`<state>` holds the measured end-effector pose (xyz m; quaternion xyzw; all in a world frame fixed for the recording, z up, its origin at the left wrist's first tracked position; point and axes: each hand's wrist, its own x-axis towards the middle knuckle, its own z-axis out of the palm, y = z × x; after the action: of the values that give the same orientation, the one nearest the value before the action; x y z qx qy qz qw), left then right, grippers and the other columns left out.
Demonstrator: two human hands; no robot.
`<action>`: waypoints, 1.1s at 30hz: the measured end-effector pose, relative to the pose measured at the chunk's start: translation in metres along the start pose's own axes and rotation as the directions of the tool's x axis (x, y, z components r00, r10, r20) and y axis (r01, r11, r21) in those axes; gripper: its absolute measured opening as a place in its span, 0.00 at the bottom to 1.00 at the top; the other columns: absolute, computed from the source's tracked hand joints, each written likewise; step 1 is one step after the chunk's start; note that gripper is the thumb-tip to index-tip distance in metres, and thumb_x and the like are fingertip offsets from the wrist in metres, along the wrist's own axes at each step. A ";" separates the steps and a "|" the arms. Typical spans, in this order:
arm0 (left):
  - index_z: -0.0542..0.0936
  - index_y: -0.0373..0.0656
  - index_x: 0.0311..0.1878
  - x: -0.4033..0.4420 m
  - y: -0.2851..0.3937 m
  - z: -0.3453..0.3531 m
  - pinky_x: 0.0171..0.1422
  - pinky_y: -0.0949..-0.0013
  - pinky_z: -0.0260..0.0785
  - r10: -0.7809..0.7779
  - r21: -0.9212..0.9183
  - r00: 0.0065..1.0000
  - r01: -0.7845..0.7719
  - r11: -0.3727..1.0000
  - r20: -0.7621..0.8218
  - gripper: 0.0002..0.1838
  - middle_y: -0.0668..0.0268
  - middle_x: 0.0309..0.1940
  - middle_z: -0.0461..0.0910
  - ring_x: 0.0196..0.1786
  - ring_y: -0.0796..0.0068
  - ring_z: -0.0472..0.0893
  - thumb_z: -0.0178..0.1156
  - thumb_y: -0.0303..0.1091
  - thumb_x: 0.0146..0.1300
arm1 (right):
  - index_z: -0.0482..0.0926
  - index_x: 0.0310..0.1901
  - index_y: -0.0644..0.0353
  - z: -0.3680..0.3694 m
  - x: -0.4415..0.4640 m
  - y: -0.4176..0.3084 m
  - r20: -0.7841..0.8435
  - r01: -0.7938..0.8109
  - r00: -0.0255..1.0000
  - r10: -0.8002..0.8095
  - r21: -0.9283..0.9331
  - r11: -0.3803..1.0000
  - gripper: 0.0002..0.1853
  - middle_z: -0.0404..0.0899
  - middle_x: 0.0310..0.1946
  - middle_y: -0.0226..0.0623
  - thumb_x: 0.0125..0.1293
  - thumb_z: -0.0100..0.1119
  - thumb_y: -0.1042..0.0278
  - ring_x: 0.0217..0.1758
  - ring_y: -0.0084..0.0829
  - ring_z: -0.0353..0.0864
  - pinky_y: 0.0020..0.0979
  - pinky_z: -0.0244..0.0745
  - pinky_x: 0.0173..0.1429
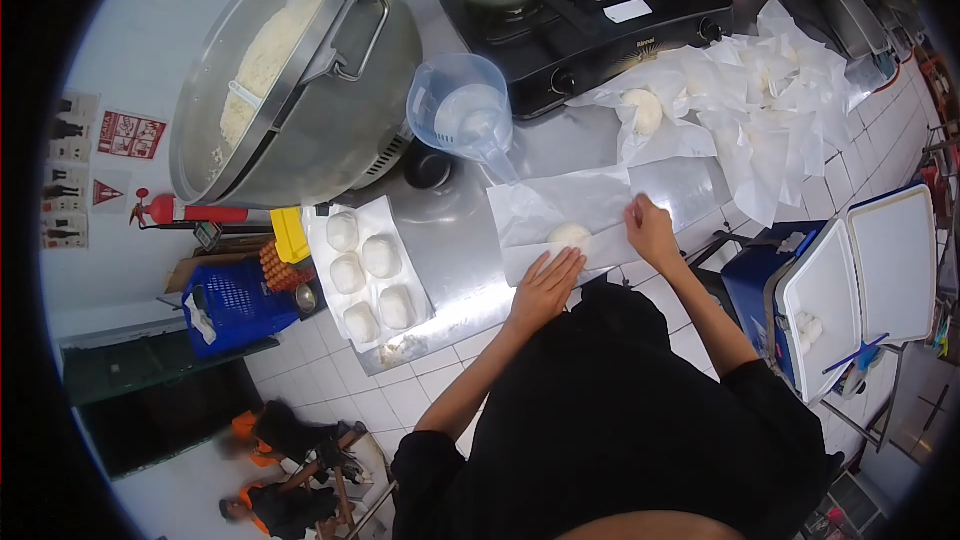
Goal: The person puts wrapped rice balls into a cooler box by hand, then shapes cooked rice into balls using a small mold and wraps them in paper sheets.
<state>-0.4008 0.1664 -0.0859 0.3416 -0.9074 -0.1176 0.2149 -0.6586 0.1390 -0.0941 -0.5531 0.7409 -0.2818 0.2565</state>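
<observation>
Only partly visible, the white ball (569, 233)

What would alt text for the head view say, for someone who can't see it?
A person's left hand rests on white paper beside a white ball, with the right hand at the paper's right end, over a metal table. Five more white balls sit at left; a jug, large pot and stove stand beyond.
</observation>
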 end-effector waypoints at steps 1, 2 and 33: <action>0.72 0.46 0.71 0.001 0.001 -0.003 0.78 0.60 0.55 -0.031 0.002 0.999 0.031 1.000 0.013 0.27 0.68 0.70 0.73 0.73 0.73 0.70 0.58 0.35 0.69 | 0.79 0.43 0.61 -0.001 0.011 -0.013 -0.112 0.195 0.972 -0.204 -0.089 0.977 0.11 0.80 0.32 0.41 0.60 0.67 0.71 0.32 0.42 0.78 0.35 0.72 0.37; 0.71 0.46 0.72 0.002 0.003 -0.006 0.80 0.59 0.53 -0.064 0.004 0.998 0.064 0.998 0.027 0.28 0.68 0.71 0.73 0.75 0.74 0.68 0.58 0.35 0.69 | 0.78 0.47 0.59 -0.001 0.023 -0.027 -0.199 0.368 0.893 -0.405 -0.196 0.909 0.16 0.81 0.38 0.44 0.57 0.68 0.72 0.40 0.48 0.79 0.38 0.73 0.44; 0.85 0.40 0.37 -0.026 -0.090 -0.050 0.43 0.71 0.74 -0.644 -0.499 0.750 0.620 0.606 0.150 0.04 0.59 0.38 0.86 0.38 0.71 0.85 0.65 0.21 0.59 | 0.82 0.42 0.64 0.015 -0.024 -0.030 0.165 0.796 0.598 -0.785 -0.004 0.605 0.11 0.75 0.39 0.39 0.56 0.59 0.74 0.47 0.41 0.78 0.39 0.75 0.56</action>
<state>-0.3085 0.1134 -0.0824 0.5708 -0.6558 -0.4180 0.2634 -0.6217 0.1533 -0.0818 -0.8523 0.4088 -0.2959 0.1375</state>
